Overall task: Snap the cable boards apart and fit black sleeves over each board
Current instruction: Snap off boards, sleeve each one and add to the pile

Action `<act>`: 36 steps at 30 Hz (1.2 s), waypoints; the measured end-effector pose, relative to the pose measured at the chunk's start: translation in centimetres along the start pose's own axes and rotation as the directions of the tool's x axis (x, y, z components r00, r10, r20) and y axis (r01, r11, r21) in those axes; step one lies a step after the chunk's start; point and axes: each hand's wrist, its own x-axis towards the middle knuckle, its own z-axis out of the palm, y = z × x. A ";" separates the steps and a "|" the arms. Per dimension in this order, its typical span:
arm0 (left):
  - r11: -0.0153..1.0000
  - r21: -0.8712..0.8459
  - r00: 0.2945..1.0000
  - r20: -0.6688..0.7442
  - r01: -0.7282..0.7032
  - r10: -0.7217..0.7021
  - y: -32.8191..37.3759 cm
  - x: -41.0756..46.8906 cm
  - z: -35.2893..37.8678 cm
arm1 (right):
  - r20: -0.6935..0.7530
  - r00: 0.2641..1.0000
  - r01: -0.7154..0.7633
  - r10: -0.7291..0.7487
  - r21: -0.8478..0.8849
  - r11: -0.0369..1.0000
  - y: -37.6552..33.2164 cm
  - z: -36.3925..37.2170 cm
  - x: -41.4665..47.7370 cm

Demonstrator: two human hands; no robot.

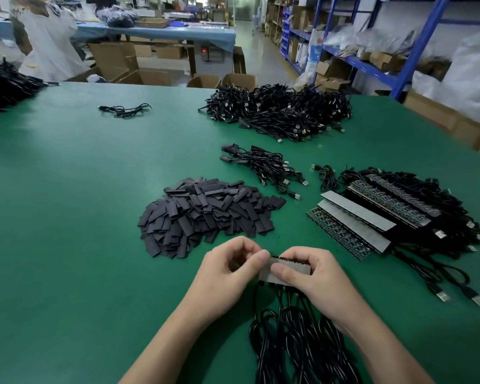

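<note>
On the green table (81,189), a heap of finished cables (280,112) lies far right, stacked board strips (385,214) near right, and a black sleeve pile (205,214) at centre. In front of the sleeves, the left hand (227,275) pinches one end of a board strip (272,270) and the right hand (313,275) grips the other.

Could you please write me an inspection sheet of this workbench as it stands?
Surface: green table, matte covering.
Job's things: board strip held up; sleeve pile behind the hands; stacked board strips on the right.
Clutter: one loose cable far off.
Grips: left hand and right hand each pinch the board strip, thumbs on its grey face.
Cables: black leads trail from the held strip; small bundle and large heap beyond.
Surroundings: blue shelving, cardboard boxes, a person in white.
</note>
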 end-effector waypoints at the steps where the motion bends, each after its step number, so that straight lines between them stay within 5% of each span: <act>1: 0.995 0.087 0.998 -0.034 -0.040 0.043 0.0 0.0 0.2 | -0.002 1.000 0.003 -0.003 0.012 1.000 0.1 0.2 -0.1; 5: 0.973 0.195 0.984 -0.098 -0.125 0.146 -0.1 -0.1 1.3 | -0.015 1.000 -0.016 0.017 0.093 0.996 0.2 1.0 -0.3; 36: 0.990 0.045 0.989 -0.063 -0.132 0.135 0.2 -0.2 1.7 | -0.002 0.999 -0.048 0.054 0.424 0.904 -0.7 2.0 -0.9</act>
